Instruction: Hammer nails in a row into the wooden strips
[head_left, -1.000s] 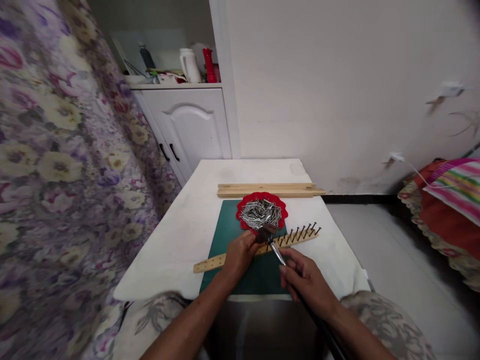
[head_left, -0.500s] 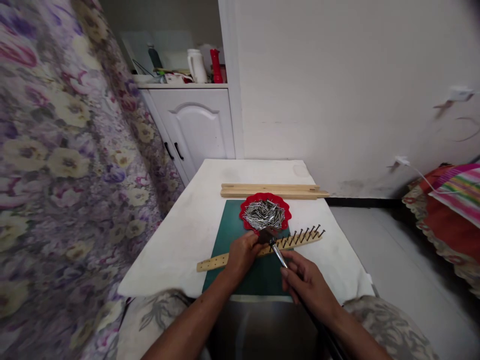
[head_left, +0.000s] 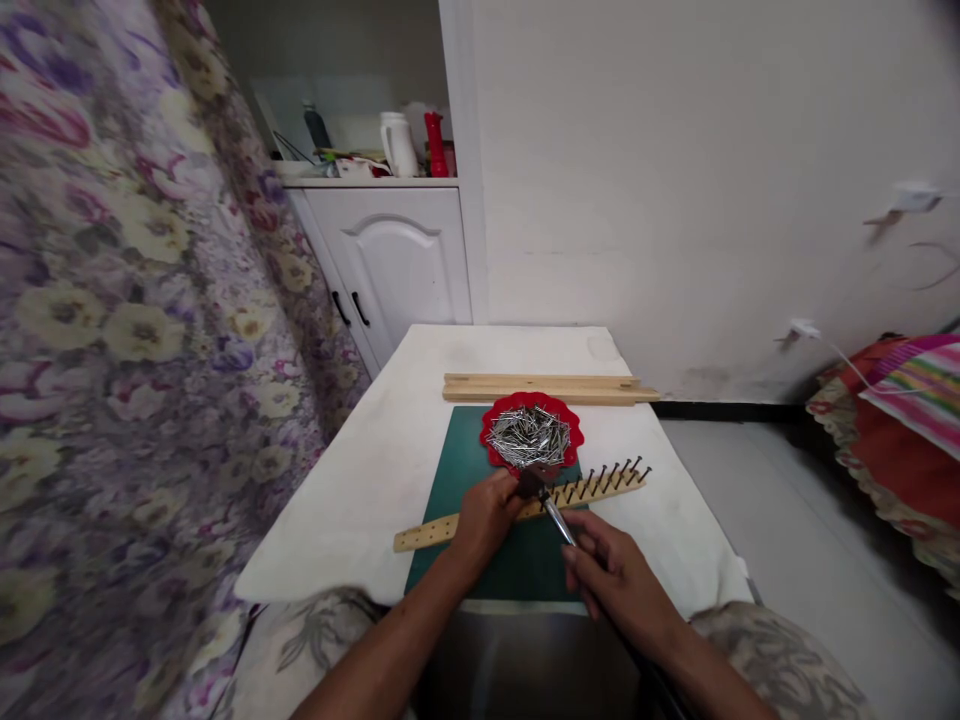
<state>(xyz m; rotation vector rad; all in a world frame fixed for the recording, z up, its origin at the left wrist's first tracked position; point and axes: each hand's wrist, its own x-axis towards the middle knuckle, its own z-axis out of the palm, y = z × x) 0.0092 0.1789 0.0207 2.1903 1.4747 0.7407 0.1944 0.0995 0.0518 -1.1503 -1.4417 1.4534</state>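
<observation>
- Floral curtain: hangs at far left, beside the white cabinet.
- White table: stands in front of the cabinet and the wall.
- Perforated wooden strip: lies obliquely across the green mat, both ends extending past the mat's sides. The left portion shows small holes.
- Left hand: positioned over the middle of the strip, fingers drawn together beside the hammer head. Whether a nail is pinched there cannot be told — the fingertips are obscured.
- Light wooden bars: lie side by side at the rear of the table, just behind the dish.
- Red scalloped dish: rests on the far part of the mat, filled with loose silver nails.
- Hammer: dark head above the strip, between the left fingertips and the inserted nails; bright shaft section slopes toward the right hand.
- Right hand: grasps the hammer by its handle — fingers curled round it.
- Dark nails: stand in rows along the strip's right portion, several tilted.
- Striped cloth: lies over red fabric at far right.
</observation>
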